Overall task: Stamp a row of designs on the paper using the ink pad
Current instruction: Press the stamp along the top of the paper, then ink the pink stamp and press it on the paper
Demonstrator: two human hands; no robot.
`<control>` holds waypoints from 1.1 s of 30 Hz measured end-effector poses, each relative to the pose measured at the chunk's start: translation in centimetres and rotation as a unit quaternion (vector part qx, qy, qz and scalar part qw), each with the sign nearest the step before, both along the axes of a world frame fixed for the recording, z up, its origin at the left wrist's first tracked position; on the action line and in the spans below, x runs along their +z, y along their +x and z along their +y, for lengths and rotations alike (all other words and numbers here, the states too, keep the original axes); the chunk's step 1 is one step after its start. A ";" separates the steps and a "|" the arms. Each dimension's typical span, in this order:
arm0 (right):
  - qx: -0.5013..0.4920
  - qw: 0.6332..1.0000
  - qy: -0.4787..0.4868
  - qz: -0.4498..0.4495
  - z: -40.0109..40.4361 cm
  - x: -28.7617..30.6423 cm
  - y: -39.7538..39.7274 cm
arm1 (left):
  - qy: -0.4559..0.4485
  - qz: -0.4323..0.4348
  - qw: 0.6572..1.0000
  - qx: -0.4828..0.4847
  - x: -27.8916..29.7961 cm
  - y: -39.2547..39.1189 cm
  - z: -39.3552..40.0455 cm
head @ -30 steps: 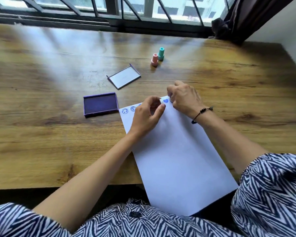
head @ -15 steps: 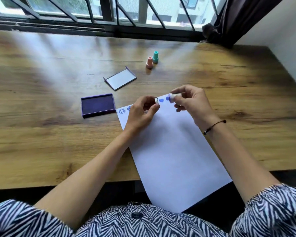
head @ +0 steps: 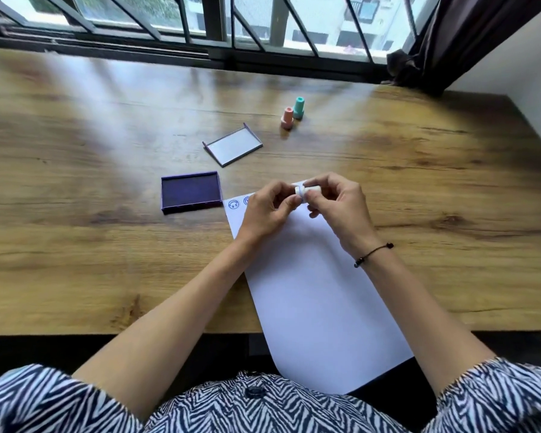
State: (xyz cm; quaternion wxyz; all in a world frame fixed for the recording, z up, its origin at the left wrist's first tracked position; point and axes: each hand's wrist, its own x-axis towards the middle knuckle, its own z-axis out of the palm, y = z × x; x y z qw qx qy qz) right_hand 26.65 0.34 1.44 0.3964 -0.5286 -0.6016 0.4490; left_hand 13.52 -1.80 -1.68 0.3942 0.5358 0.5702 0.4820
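Head view:
- Worktop (head: 75, 245): wood grain, runs up to barred window at far edge; dark curtain (head: 469, 35) at far R corner.
- Paper (head: 319, 301): white sheet, angled, near end hangs over worktop's front edge. Far L corner shows 2 round blue face stamps (head: 233, 204); 2nd one partly hidden by L hand. Rest of far edge hidden by both hands.
- Ink pad (head: 190, 191): open purple tray w/ dark pad, flat on worktop, just beside paper's far L corner.
- Ink pad lid (head: 232, 145): lies apart from pad, farther back, clear/grey face w/ purple rim, one side tilted up.
- Pink stamp (head: 287, 118) & teal stamp (head: 299, 108): upright, close together, well back on worktop, R of lid.
- White stamp (head: 306, 189): small cylinder, lying sideways, held above paper's far edge betw. both hands.
- L hand (head: 264, 210): fingers curled in, tips pinching white stamp's L end; can't tell if that end is a separate cap.
- R hand (head: 341, 204): closed round white stamp's body, thumb & fingers wrapped; black cord bracelet (head: 372, 254) on wrist.
- Person: black-and-white zigzag top (head: 263, 407) at bottom of frame, both forearms bare.
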 end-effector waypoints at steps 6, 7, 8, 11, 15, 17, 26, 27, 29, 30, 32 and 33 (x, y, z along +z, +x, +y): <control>0.027 0.999 -0.013 -0.042 1.3 -0.1 0.0 | -0.014 -0.016 1.000 0.014 0.0 0.2 0.0; 0.027 0.996 0.008 -0.079 2.5 0.3 0.3 | -0.019 -0.017 0.999 0.020 0.0 0.3 0.0; 0.017 0.990 0.043 -0.134 3.8 0.7 0.6 | -0.024 -0.020 0.999 0.029 0.1 0.4 0.1; -0.024 0.920 0.153 -0.361 8.0 1.8 1.5 | -0.025 -0.031 0.998 0.056 0.1 0.2 0.1; 0.028 0.829 0.152 -0.538 11.0 1.7 1.9 | -0.012 -0.034 0.998 0.057 0.2 -0.2 0.2; 0.053 0.786 0.129 -0.602 11.2 1.3 1.7 | -0.010 -0.039 0.998 0.057 0.1 -0.2 0.1; 0.072 0.831 0.195 -0.516 15.7 3.0 -5.1 | -0.007 -0.093 0.994 0.058 -0.7 0.1 0.4; 0.082 0.831 0.190 -0.516 16.2 2.9 -5.7 | -0.012 -0.104 0.993 0.054 -0.8 0.1 0.4; 0.108 0.815 0.177 -0.541 17.0 2.3 -6.7 | -0.023 -0.144 0.988 0.043 -0.5 0.4 0.4; 0.115 0.804 0.173 -0.557 17.3 2.0 -7.0 | -0.026 -0.167 0.985 0.039 -0.2 0.4 0.6; 0.110 0.795 0.169 -0.572 17.7 1.6 -7.3 | -0.025 -0.195 0.979 0.048 0.6 0.0 1.2; 0.098 0.804 0.168 -0.562 17.7 1.6 -7.5 | -0.021 -0.200 0.978 0.060 0.9 -0.4 1.3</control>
